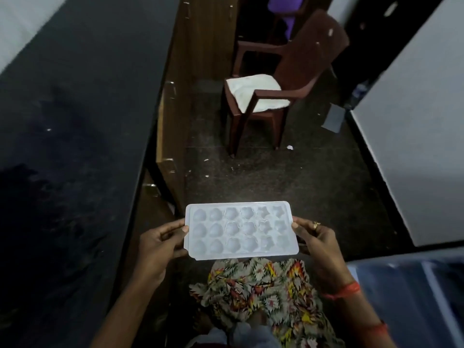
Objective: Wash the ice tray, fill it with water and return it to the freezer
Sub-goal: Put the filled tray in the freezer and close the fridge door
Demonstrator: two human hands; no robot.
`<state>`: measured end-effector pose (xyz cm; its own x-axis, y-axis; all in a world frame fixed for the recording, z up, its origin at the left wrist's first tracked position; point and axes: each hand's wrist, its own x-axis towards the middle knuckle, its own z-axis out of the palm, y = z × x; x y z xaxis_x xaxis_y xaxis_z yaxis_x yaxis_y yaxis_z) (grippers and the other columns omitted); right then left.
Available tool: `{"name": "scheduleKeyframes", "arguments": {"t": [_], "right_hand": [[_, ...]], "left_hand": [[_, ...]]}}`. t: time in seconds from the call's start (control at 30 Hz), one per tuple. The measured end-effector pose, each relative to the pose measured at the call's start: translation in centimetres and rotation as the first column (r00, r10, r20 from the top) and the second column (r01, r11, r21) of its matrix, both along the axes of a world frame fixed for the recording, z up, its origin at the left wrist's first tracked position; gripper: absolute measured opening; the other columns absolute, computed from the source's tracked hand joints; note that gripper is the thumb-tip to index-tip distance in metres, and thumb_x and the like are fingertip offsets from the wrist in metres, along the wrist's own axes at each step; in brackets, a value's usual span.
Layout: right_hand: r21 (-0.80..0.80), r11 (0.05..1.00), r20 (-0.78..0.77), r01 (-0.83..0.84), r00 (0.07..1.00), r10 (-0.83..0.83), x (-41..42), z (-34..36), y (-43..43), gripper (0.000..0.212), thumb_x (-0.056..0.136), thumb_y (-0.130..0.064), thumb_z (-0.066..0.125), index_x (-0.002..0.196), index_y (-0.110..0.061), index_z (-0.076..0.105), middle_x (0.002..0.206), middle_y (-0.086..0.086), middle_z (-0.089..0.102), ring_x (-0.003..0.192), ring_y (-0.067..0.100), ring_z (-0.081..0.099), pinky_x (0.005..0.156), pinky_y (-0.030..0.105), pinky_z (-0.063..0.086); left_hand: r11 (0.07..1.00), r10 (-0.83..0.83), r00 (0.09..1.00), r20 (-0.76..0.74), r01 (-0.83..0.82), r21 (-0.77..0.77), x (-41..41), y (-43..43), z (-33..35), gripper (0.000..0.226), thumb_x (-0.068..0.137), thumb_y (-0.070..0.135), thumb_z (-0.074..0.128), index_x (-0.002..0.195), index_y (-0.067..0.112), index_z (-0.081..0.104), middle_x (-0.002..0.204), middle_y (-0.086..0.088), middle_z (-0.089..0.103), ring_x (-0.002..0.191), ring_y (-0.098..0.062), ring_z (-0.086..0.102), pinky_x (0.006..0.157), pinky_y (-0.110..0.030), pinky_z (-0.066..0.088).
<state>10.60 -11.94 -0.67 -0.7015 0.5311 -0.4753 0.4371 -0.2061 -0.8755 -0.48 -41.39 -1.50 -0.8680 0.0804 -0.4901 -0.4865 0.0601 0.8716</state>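
Note:
A white plastic ice tray (241,231) with several shaped cups is held level in front of me, above the floor. My left hand (157,243) grips its left short edge, thumb on top and fingers underneath. My right hand (317,241), with a ring on one finger, grips the right short edge the same way. Whether the cups hold water cannot be told. At the lower right is the open top of a fridge or freezer compartment (406,285), bluish inside.
A long black countertop (75,121) runs along the left. A wooden cabinet side (173,136) stands under it. Ahead is a brown plastic chair (278,84) with a white cloth on the seat. A white appliance door (414,121) stands on the right. The dark floor lies between.

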Motion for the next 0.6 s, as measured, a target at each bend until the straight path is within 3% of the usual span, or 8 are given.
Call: {"name": "scheduleKeyframes", "arguments": {"t": [0.07, 0.2, 0.4, 0.6], "right_hand": [[-0.005, 0.999, -0.002, 0.045, 0.999, -0.046, 1.6, -0.1, 1.5, 0.017, 0.096, -0.014, 0.061, 0.109, -0.012, 0.072, 0.099, 0.01, 0.077, 0.091, 0.028, 0.074, 0.078, 0.046, 0.06], [-0.008, 0.989, -0.028, 0.15, 0.988, -0.15, 4.8, -0.1, 4.5, 0.018, 0.096, -0.012, 0.061, 0.11, -0.01, 0.072, 0.099, 0.01, 0.077, 0.091, 0.027, 0.074, 0.068, 0.036, 0.06], [-0.036, 0.947, -0.01, 0.32, 0.947, -0.32, 9.8, -0.5, 8.8, 0.018, 0.095, -0.013, 0.063, 0.11, -0.011, 0.073, 0.1, 0.012, 0.076, 0.094, 0.029, 0.074, 0.085, 0.05, 0.058], [-0.051, 0.888, -0.014, 0.458, 0.888, -0.459, 14.8, 0.2, 12.7, 0.017, 0.096, -0.008, 0.06, 0.106, -0.01, 0.073, 0.095, 0.012, 0.077, 0.085, 0.025, 0.075, 0.062, 0.032, 0.058]], "left_hand": [[0.999, -0.047, 0.999, 0.015, 0.047, 0.004, -0.1, 2.1, 0.0, 0.017, 0.089, 0.005, 0.071, 0.1, 0.016, 0.074, 0.081, 0.001, 0.078, 0.072, -0.009, 0.074, 0.057, -0.028, 0.061], [0.99, -0.138, 0.99, 0.043, 0.137, 0.006, -0.1, 6.6, -0.3, 0.016, 0.088, 0.005, 0.072, 0.099, 0.016, 0.074, 0.092, -0.006, 0.078, 0.078, -0.015, 0.075, 0.058, -0.03, 0.06], [0.957, -0.289, 0.956, 0.046, 0.289, 0.005, 0.8, 13.8, 0.0, 0.016, 0.088, 0.003, 0.071, 0.098, 0.015, 0.074, 0.084, -0.002, 0.078, 0.07, -0.01, 0.074, 0.051, -0.026, 0.058], [0.909, -0.416, 0.908, 0.053, 0.417, -0.008, 2.6, 21.1, 0.2, 0.017, 0.086, 0.003, 0.073, 0.099, 0.013, 0.074, 0.081, 0.0, 0.078, 0.067, -0.01, 0.074, 0.05, -0.026, 0.057]]}}
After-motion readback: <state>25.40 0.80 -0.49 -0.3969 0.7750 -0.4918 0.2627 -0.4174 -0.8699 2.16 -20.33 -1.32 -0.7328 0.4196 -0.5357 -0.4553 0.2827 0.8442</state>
